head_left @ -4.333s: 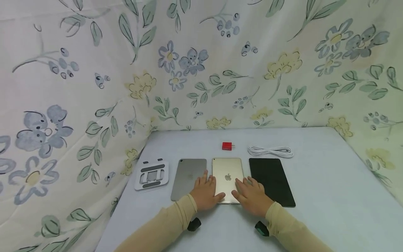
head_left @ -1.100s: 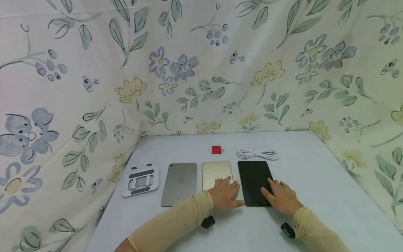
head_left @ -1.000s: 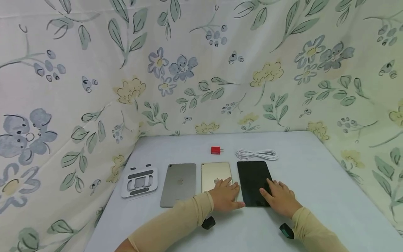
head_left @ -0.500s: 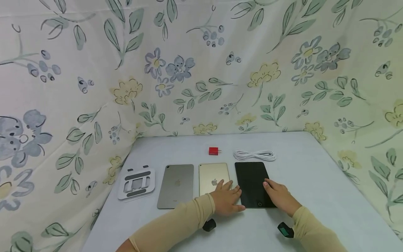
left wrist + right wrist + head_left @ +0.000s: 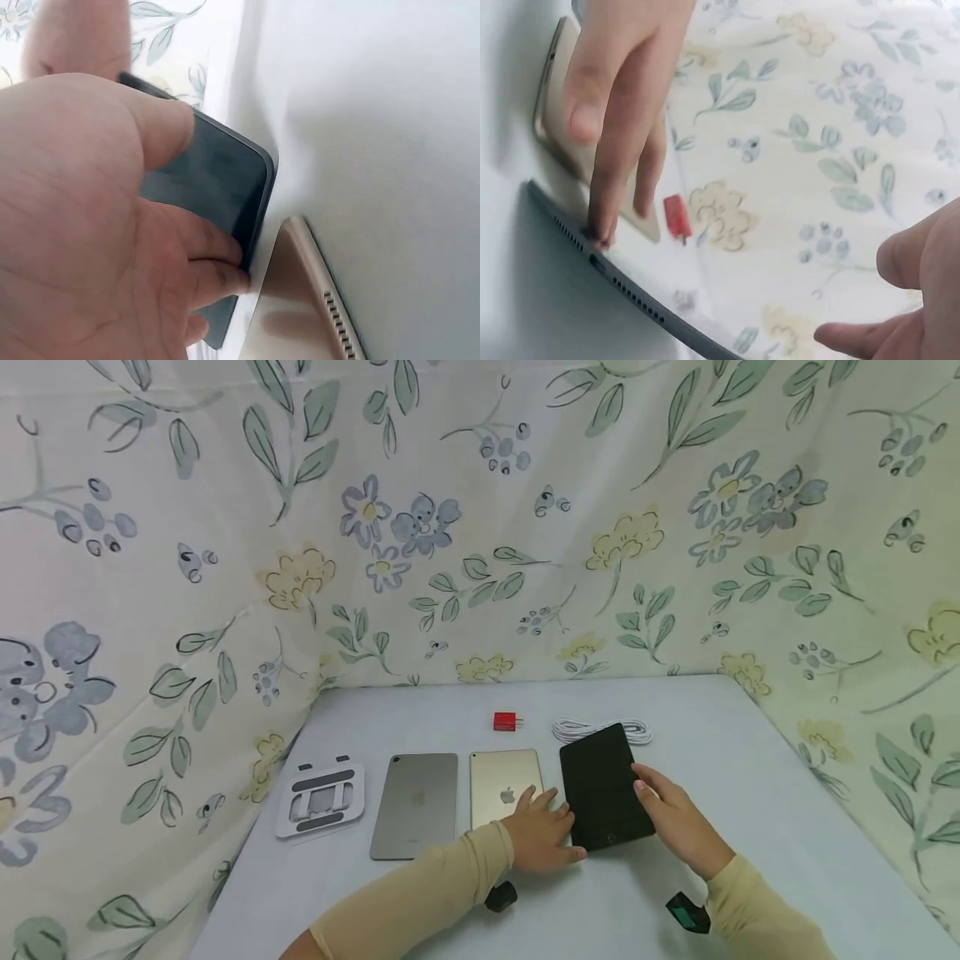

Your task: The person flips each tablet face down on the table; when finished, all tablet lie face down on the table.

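My right hand (image 5: 686, 827) grips the right edge of the black tablet (image 5: 603, 785), which is tilted with its right side raised off the table. My left hand (image 5: 538, 835) reaches over the lower part of the gold tablet (image 5: 504, 768), fingers spread and fairly straight. In the left wrist view, its fingertips (image 5: 236, 281) touch the near edge of the black tablet (image 5: 217, 165). The right wrist view shows the black tablet's speaker edge (image 5: 637, 301), with the left hand (image 5: 622, 97) at its far end. A grey tablet (image 5: 416, 810) lies left of the gold one.
A white folding stand (image 5: 322, 797) lies at the far left of the table. Behind the tablets are a red plug adapter (image 5: 505, 722) and a bundled white cable (image 5: 637, 732), partly covered by the raised tablet. A floral curtain (image 5: 480, 527) encloses the back and sides.
Both hands have moved from the gold tablet toward the black one. My right hand has taken hold of the black tablet's right edge and lifted it into a tilt.
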Demonstrator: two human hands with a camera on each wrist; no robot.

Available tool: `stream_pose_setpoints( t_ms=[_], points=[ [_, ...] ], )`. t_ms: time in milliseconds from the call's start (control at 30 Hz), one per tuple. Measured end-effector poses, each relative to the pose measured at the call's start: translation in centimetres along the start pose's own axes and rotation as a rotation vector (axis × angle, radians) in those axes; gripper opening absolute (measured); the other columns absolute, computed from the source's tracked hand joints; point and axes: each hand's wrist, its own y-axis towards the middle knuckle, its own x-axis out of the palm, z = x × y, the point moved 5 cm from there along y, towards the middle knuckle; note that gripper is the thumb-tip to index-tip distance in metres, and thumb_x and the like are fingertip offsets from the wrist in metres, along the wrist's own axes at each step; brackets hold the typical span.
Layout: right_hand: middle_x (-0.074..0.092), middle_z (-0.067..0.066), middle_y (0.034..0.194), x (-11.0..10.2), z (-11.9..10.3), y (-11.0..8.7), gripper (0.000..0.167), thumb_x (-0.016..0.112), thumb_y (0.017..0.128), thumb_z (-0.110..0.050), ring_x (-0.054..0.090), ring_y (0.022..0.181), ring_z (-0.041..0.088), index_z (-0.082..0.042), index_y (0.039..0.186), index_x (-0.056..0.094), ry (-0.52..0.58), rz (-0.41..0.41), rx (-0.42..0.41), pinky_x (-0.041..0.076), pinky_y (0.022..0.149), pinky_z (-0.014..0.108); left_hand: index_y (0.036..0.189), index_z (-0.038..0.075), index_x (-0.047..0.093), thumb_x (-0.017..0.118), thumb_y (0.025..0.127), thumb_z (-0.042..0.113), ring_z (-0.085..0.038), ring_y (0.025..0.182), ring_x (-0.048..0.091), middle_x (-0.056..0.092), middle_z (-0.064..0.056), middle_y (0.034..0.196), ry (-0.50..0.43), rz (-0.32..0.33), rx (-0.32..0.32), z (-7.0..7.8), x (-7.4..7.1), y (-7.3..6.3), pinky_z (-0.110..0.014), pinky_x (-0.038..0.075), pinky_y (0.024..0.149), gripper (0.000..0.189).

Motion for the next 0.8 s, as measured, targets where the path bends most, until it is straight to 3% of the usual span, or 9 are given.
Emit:
stream_pose_setpoints(
  t_ms=[133, 300, 433, 567, 667, 800],
  points=[
    [0.033, 0.038, 0.161, 0.0, -2.3, -0.5, 0.061, 0.043, 0.118, -0.034, 0.026, 0.149, 0.059, 0.008, 0.162, 0.034, -0.069, 0.045, -0.052, 0.03, 0.11, 0.079, 0.159, 0.016, 0.054, 0.035, 0.111, 0.063, -0.024, 0.16, 0.023, 0.047, 0.004, 0.164, -0.065, 0.016, 0.016, 0.4, -0.3, 0.8, -0.055, 0.016, 0.126, 0.07],
    [0.033, 0.034, 0.163, 0.7, -4.4, -0.9, 0.067, 0.048, 0.116, -0.038, 0.028, 0.149, 0.058, 0.003, 0.165, 0.031, -0.155, 0.044, -0.099, 0.032, 0.108, 0.08, 0.161, 0.016, 0.05, 0.029, 0.114, 0.053, -0.022, 0.16, 0.023, 0.046, 0.005, 0.164, -0.228, 0.031, 0.079, 1.3, -0.7, 1.4, -0.053, 0.014, 0.127, 0.064],
    [0.035, 0.034, 0.163, 1.7, -5.6, -0.6, 0.071, 0.051, 0.115, -0.037, 0.038, 0.146, 0.055, 0.006, 0.166, 0.026, -0.123, 0.006, -0.17, 0.039, 0.109, 0.072, 0.166, 0.018, 0.042, 0.027, 0.114, 0.055, -0.023, 0.16, 0.023, 0.042, 0.006, 0.167, -0.344, 0.126, 0.092, 1.1, -1.4, 1.1, -0.055, 0.014, 0.127, 0.066],
    [0.032, 0.033, 0.165, 2.3, -5.7, -0.6, 0.07, 0.051, 0.115, -0.033, 0.034, 0.149, 0.054, 0.007, 0.166, 0.024, -0.105, -0.013, -0.168, 0.037, 0.112, 0.072, 0.169, 0.023, 0.035, 0.024, 0.115, 0.056, -0.025, 0.161, 0.02, 0.033, 0.006, 0.171, -0.386, 0.229, 0.117, 0.6, -2.5, 0.6, -0.058, 0.013, 0.127, 0.065],
    [0.03, 0.03, 0.168, 2.5, -5.7, -0.7, 0.069, 0.05, 0.115, -0.032, 0.027, 0.153, 0.053, 0.006, 0.166, 0.024, -0.087, -0.01, -0.154, 0.03, 0.114, 0.074, 0.169, 0.023, 0.034, 0.022, 0.114, 0.059, -0.026, 0.162, 0.017, 0.029, 0.007, 0.172, -0.412, 0.258, 0.144, 0.4, -3.4, 0.1, -0.059, 0.011, 0.127, 0.067],
    [0.032, 0.028, 0.168, 2.9, -5.7, -0.7, 0.068, 0.05, 0.116, -0.03, 0.032, 0.153, 0.049, 0.002, 0.168, 0.021, -0.026, -0.009, -0.168, 0.032, 0.114, 0.073, 0.17, 0.018, 0.032, 0.023, 0.114, 0.06, -0.028, 0.162, 0.016, 0.028, 0.006, 0.172, -0.45, 0.271, 0.163, 0.1, -4.2, -0.4, -0.06, 0.011, 0.127, 0.071]
  ],
)
